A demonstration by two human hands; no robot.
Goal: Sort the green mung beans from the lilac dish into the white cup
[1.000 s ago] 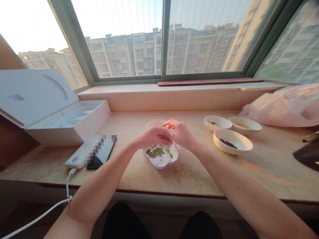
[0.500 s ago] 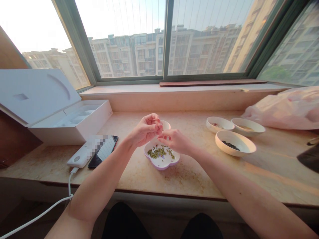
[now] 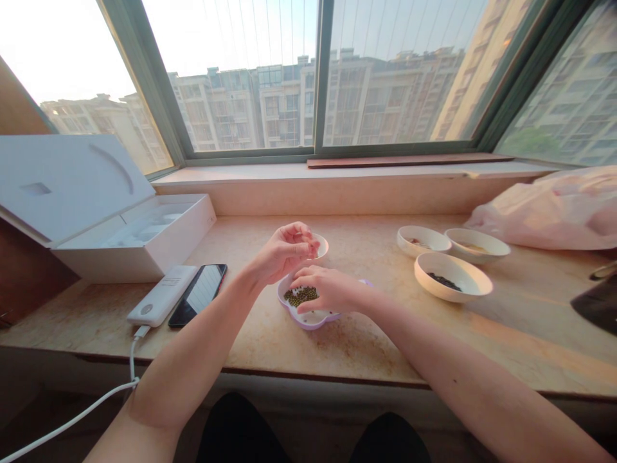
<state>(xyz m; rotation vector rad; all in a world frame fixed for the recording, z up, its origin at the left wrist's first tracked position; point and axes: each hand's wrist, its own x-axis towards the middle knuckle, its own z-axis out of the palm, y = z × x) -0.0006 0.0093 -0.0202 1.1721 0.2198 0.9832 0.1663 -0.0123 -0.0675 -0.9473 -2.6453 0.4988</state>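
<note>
Centre stage, the purple-rimmed dish [image 3: 313, 325], with green beans [image 3: 299, 296] showing on its nine o'clock side! The right hand [image 3: 332, 289] hangs over it from three o'clock, thumb and fingers well parted. Up at eleven, the left hand [image 3: 285, 252] curls its fingers in beside the small white bowl [image 3: 322, 248]; whether they pinch anything, I can't tell. Phone [image 3: 198, 294] at nine o'clock.

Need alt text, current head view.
A person's right hand hovers over small green beans in a purple-rimmed dish; the left hand is raised by a white bowl. Three bowls stand right, a phone and power bank left.
</note>
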